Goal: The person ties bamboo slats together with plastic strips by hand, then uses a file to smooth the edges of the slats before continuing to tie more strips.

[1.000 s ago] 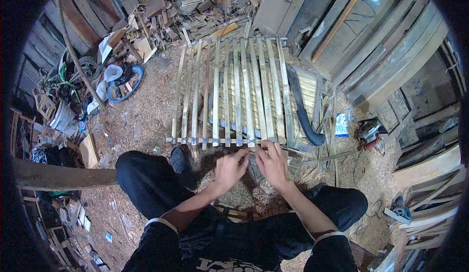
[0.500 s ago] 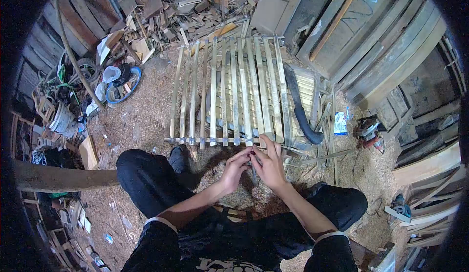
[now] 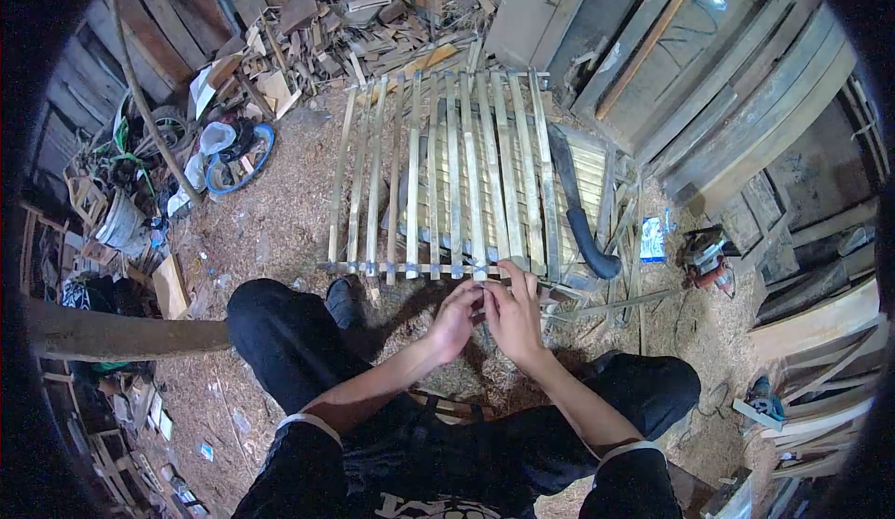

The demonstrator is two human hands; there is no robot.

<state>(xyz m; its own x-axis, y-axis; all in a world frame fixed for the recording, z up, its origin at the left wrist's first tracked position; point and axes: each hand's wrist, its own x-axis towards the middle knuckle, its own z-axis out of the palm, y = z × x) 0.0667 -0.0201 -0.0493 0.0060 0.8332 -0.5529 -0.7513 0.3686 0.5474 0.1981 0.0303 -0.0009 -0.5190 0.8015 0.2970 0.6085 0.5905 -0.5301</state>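
A wooden slatted panel (image 3: 452, 174) lies before me, its long pale slats crossing a near crossbar (image 3: 401, 267). Dark ties (image 3: 433, 270) wrap several of the joints along that bar. My left hand (image 3: 454, 323) is just below the bar, fingers bent and pinched together. Against it, my right hand (image 3: 515, 318) has its thumb and fingertips closed, with its index finger reaching up to the bar by a slat end. Both sets of fingertips meet around something small that they hide; I cannot make out what it is.
A dark curved tube (image 3: 580, 225) lies along the panel's right side. Further right are a power tool (image 3: 710, 262) and leaning boards (image 3: 746, 127). Scrap wood (image 3: 345, 39) is heaped at the back. A blue-rimmed basin (image 3: 240, 169) sits left, and a thick beam (image 3: 130, 334) juts toward my knee.
My fingertips have drawn closer together, and the small dark thing between them is now more hidden. The hands stay at the same place by the crossbar; the view has shifted slightly.
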